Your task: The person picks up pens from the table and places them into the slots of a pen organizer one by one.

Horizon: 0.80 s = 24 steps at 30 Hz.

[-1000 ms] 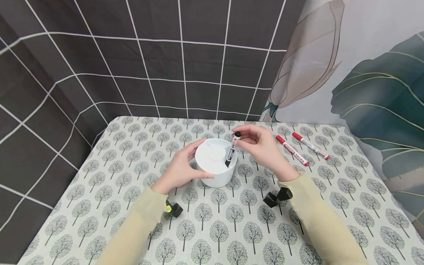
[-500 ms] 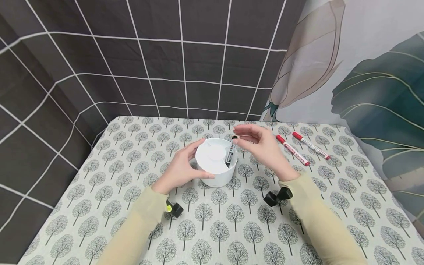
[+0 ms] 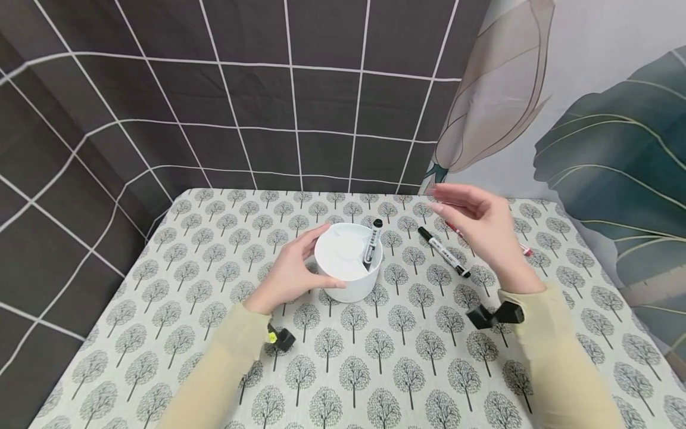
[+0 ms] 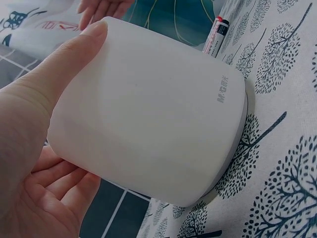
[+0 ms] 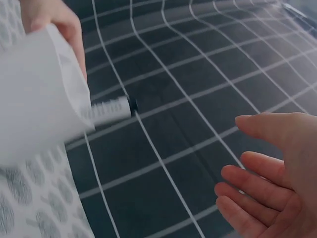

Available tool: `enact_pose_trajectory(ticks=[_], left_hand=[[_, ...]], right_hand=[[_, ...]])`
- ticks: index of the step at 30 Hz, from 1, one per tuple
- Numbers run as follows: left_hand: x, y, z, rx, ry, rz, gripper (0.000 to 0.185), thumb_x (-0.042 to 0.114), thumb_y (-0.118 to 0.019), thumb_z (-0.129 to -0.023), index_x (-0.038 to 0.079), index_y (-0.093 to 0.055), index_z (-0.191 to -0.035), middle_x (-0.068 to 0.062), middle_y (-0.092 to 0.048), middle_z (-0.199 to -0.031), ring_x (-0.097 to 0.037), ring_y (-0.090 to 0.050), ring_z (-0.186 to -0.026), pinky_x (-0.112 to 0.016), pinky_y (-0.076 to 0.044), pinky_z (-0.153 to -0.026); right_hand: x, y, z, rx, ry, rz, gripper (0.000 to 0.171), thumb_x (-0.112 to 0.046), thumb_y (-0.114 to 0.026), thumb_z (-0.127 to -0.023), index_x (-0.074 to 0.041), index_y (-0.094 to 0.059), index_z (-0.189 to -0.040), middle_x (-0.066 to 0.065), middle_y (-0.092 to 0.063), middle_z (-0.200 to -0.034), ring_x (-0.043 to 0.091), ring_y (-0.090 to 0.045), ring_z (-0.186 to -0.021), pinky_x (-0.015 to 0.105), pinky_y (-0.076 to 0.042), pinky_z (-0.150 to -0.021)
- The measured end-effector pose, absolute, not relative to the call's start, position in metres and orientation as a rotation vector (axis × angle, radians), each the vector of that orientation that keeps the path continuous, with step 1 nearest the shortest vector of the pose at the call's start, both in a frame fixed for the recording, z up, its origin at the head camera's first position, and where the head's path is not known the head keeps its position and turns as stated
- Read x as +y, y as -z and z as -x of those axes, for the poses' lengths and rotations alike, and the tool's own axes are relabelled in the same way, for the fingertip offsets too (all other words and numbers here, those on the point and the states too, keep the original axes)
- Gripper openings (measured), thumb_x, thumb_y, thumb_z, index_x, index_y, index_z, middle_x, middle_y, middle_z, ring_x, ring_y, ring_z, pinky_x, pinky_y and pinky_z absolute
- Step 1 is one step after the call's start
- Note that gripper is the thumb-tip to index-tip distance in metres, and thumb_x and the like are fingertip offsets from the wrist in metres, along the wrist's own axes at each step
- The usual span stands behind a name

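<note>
My left hand grips a round white pen holder from its left side, thumb at the front and fingers behind. A black-capped whiteboard marker leans upright in the holder's right compartment, its cap above the rim. My right hand is held in the air to the right of the holder, fingers relaxed, nothing in it. Below and left of it, a second black marker lies slantwise on the cloth. The right wrist view shows the holder's wall and the standing marker apart from my right hand.
Under my right hand lie two red markers, mostly hidden; one red end and a red cap show. A tree-patterned cloth covers the table. A dark gridded curtain hangs at the back and left.
My right hand let go of the marker in the holder and moved right, over the red markers. The second black marker has come into sight. My left hand stays on the pen holder.
</note>
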<state>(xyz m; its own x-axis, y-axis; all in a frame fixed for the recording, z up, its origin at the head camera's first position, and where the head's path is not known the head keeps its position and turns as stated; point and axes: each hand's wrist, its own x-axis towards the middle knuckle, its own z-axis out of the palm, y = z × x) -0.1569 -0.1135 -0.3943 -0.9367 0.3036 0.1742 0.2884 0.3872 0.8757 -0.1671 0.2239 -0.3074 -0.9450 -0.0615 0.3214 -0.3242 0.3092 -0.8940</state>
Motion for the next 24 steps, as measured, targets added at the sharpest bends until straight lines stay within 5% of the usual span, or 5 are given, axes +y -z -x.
enact_pose_trajectory(ticks=[11,24], left_hand=[[-0.114,0.395,0.158,2.572,-1.670,-0.547,0.114,0.040,-0.102,-0.055,0.022,-0.047,-0.153,0.004,-0.046,-0.153,-0.020,-0.050,-0.135,-0.039,-0.042,-0.113],[-0.115,0.391,0.157,2.588,-1.634,-0.524,0.116,0.042,-0.102,-0.055,0.026,-0.045,-0.154,0.006,-0.048,-0.152,-0.020,-0.052,-0.132,-0.040,-0.042,-0.112]], right_hand=[[0.273,0.331,0.159,-2.589,-1.485,-0.143,0.046,-0.034,-0.076,-0.094,-0.009,-0.068,-0.132,0.001,-0.071,-0.124,0.004,-0.068,-0.103,0.012,-0.052,-0.086],[0.300,0.372,0.151,-2.779,-1.342,-0.125,0.053,-0.040,-0.076,-0.093,-0.005,-0.067,-0.131,0.012,-0.070,-0.124,0.000,-0.067,-0.096,0.011,-0.052,-0.080]])
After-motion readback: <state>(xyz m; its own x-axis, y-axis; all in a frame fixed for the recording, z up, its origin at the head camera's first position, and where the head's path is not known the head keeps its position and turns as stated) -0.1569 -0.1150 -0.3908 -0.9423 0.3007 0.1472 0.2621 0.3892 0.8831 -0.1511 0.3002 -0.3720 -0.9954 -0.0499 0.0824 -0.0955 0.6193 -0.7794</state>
